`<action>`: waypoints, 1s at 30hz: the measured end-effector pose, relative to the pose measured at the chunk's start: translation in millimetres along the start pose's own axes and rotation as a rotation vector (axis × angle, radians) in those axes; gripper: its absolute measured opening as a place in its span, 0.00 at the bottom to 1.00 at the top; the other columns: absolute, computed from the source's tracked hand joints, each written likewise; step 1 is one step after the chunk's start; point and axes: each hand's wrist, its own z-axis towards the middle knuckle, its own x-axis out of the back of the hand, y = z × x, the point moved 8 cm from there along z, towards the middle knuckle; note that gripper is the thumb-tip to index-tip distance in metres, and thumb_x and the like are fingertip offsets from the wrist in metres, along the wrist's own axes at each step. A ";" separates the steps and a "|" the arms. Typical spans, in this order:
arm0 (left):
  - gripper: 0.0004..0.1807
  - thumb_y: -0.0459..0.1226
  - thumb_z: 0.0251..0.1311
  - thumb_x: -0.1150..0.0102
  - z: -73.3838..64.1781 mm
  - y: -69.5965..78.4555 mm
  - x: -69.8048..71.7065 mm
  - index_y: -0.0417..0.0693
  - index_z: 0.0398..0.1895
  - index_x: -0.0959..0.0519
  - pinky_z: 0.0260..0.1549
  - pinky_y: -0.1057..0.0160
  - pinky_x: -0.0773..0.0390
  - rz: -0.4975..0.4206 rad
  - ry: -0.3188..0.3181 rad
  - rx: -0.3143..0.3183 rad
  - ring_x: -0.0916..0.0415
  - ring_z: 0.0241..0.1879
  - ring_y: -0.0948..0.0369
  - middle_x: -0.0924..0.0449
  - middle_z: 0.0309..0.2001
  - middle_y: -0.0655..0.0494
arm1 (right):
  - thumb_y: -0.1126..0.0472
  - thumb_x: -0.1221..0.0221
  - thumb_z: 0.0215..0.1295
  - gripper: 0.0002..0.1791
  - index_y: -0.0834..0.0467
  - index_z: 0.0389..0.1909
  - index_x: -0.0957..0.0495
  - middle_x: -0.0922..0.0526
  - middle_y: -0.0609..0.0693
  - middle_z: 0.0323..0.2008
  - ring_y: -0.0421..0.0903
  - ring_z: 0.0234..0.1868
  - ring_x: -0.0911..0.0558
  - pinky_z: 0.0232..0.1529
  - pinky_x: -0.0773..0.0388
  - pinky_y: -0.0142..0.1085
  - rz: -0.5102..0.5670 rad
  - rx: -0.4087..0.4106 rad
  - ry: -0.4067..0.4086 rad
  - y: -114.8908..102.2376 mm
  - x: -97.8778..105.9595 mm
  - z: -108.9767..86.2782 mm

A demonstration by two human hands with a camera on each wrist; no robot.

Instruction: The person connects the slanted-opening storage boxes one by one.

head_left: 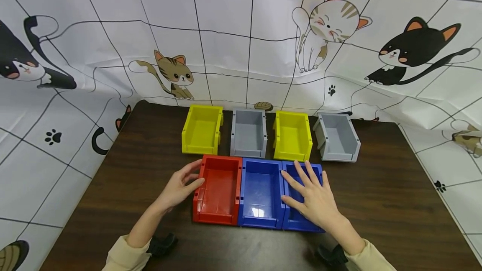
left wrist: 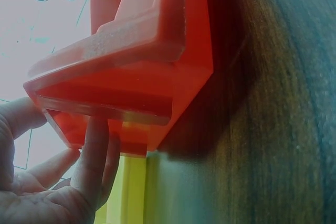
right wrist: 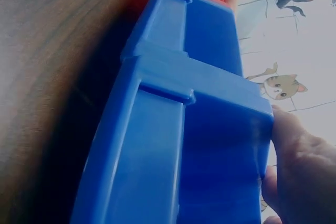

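Note:
A red plastic bin (head_left: 218, 187) and two blue bins stand side by side in a row. My left hand (head_left: 182, 185) holds the red bin at its left side, thumb at the rim; in the left wrist view bent fingers (left wrist: 94, 145) touch its outer wall. My right hand (head_left: 314, 198) lies spread over the right blue bin (head_left: 299, 223), fingertips toward its far rim and thumb near the edge beside the middle blue bin (head_left: 261, 191). That hand hides part of the right bin's inside. In the right wrist view the thumb (right wrist: 291, 140) touches the blue rim.
Behind the row stand a yellow bin (head_left: 203, 131), a grey bin (head_left: 248, 133), another yellow bin (head_left: 293, 135) and another grey bin (head_left: 337, 137). All rest on a dark wood table (head_left: 395, 204). A white cat-print sheet (head_left: 226, 53) hangs behind and beside it.

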 end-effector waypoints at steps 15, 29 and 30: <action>0.32 0.33 0.62 0.42 0.2 1.2 -0.2 0.35 0.67 0.41 0.45 0.63 0.22 0.022 0.004 0.000 0.29 0.52 0.44 0.38 0.64 0.35 | 0.37 0.38 0.53 0.36 0.46 0.62 0.28 0.44 0.61 0.70 0.60 0.71 0.53 0.59 0.54 0.70 0.106 0.101 0.108 -1.8 14.0 4.7; 0.32 0.33 0.62 0.42 0.0 1.3 0.3 0.35 0.67 0.41 0.45 0.63 0.22 0.015 0.006 -0.010 0.30 0.53 0.43 0.39 0.65 0.35 | 0.72 0.32 0.47 0.21 0.64 0.46 0.20 0.19 0.59 0.45 0.50 0.37 0.23 0.35 0.27 0.30 0.420 -0.011 0.524 52.5 63.9 11.4; 0.32 0.33 0.62 0.42 0.0 1.4 0.4 0.35 0.67 0.41 0.45 0.63 0.22 0.015 0.004 -0.011 0.30 0.53 0.43 0.39 0.65 0.35 | 0.72 0.32 0.47 0.21 0.64 0.46 0.20 0.19 0.59 0.44 0.48 0.36 0.23 0.34 0.29 0.26 0.430 -0.029 0.542 58.5 65.9 10.6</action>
